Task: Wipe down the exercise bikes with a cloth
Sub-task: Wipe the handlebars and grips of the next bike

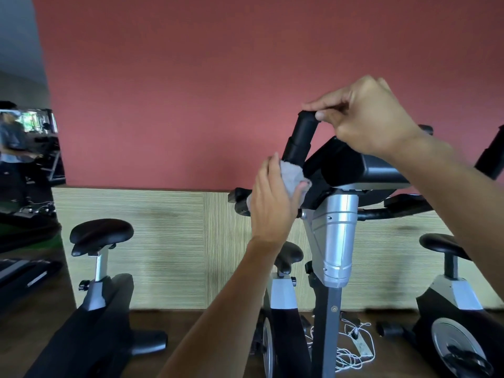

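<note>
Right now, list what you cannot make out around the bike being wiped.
Head view only:
- Cloth: mostly covered by the left hand; its full extent is hidden.
- Handlebar grip: its tip is pinched under the right hand, its base wrapped by the cloth.
- Console: the display face points away from the camera.
- Seat behind the silver post: partly blocked by the left forearm.
- Mirror reflection: too blurred to read.

A dusky red wall is being met below by pale striped wood panelling. A dark wooden floor is being crossed by tangled white cords, and the room is being reflected in a mirror at the left.
</note>
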Motion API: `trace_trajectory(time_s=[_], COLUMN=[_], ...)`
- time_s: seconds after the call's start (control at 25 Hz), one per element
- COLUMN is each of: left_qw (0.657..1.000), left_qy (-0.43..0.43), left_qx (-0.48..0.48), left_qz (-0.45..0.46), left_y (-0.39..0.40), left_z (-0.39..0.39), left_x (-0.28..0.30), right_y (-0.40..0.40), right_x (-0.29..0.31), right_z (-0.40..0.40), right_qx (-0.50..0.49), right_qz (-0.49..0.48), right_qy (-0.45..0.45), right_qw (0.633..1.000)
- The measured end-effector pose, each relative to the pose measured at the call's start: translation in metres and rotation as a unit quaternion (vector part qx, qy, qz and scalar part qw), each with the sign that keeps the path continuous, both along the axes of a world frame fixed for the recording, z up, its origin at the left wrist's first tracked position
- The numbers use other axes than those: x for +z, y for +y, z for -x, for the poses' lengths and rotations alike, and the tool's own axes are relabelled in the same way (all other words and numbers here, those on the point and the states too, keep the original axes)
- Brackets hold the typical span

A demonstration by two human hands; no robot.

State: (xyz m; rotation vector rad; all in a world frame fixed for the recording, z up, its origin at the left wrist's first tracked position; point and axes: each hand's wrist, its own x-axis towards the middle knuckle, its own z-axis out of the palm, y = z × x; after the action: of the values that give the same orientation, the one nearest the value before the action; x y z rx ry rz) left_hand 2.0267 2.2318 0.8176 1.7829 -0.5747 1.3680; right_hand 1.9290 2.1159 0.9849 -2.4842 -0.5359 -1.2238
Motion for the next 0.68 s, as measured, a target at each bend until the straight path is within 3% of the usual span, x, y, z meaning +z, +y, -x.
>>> trace_trajectory(time_s=[0.08, 0.2, 0.36, 0.52, 0.68], left_qw=[0.997, 0.991, 0.985, 0.979, 0.955], left_qy=[0.060, 0.074, 0.057, -0.037, -0.103], left_qx=[-0.057, -0.087, -0.161, -0.183, -0.260], left_qz=[0.010, 0.067, -0.027, -0.085, -0.098], left_y=[0.022, 0.052, 0.055, 0.043, 0.049], left_z=[0.001, -0.005, -0.020, -0.049, -0.083], left_x=[-0.015, -0.028, -0.019, -0.004, 0.006], right_y=[0.000, 0.004, 0.022, 0.034, 0.037], right_x=[-0.008, -0.028, -0.057, -0.062, -0.066], right_z=[0.000, 0.001, -0.014, -0.020, -0.028], right_qx=[-0.014, -0.035, -0.129, -0.257, -0.244], right_qz=[0.050, 0.228, 0.444, 0.517, 0.521], right_qy=[-0.044, -0.164, -0.113, -0.084, -0.123], right_qw=[0.998, 0.959, 0.880, 0.812, 0.808])
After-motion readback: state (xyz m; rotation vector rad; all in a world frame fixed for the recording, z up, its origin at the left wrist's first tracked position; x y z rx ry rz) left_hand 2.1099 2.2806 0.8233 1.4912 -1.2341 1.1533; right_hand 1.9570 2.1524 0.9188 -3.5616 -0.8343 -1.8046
